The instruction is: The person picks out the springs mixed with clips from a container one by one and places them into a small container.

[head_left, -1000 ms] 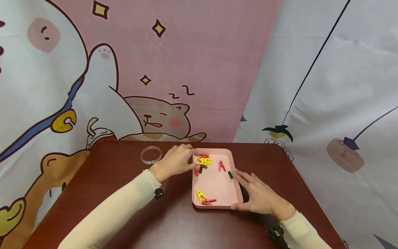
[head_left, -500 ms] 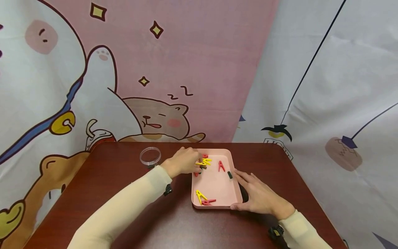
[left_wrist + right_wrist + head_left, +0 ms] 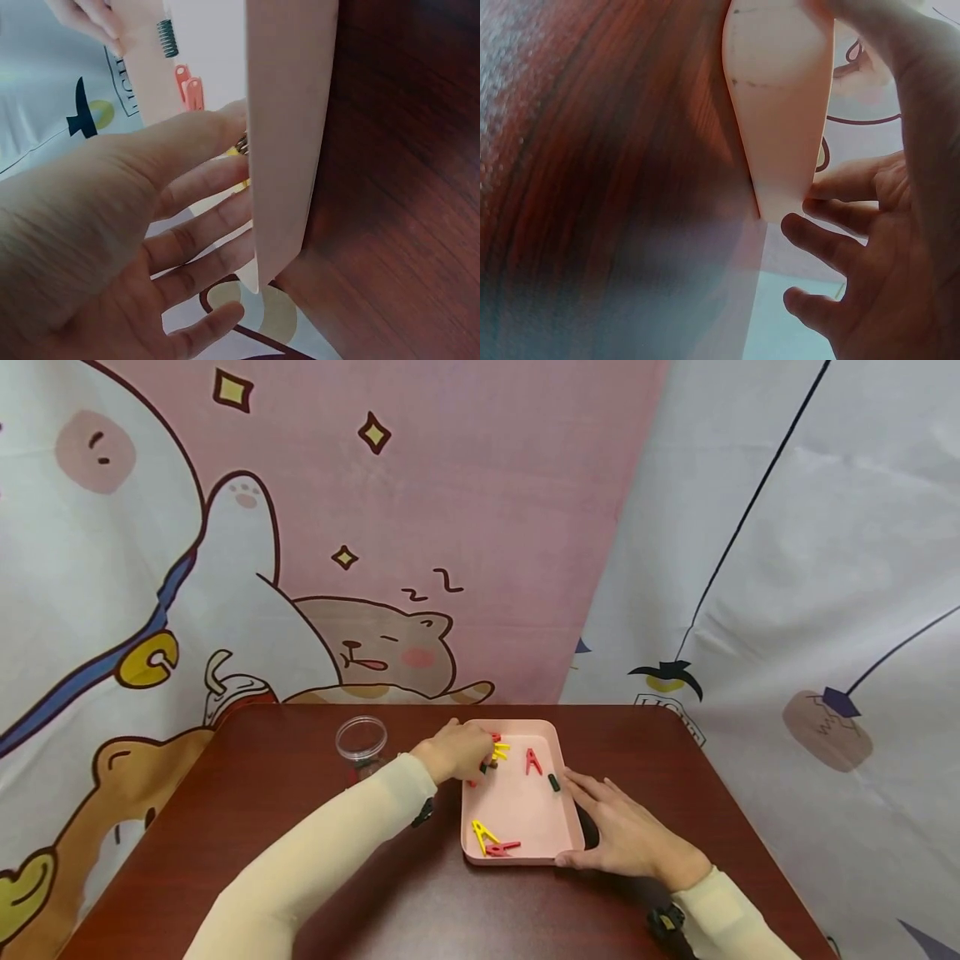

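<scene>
A shallow pink tray holds small red and yellow clips shaped like clothespins and small coil springs. My left hand reaches over the tray's left wall into the far-left corner. In the left wrist view its thumb and index finger sit at a brass-coloured spring; the wall hides the fingertips, so I cannot tell whether they pinch it. A yellow clip lies beside those fingers. My right hand rests against the tray's right side, fingers extended along the wall and thumb at the near-right corner.
Right of centre in the tray lie a red clip and a dark green spring. At the near-left corner are a yellow clip and a red clip. A clear round dish stands on the dark wooden table, left of the tray.
My left hand has moved right and down into the tray's far-left corner, now covering part of the clips there. The right hand stays at the tray's side.
</scene>
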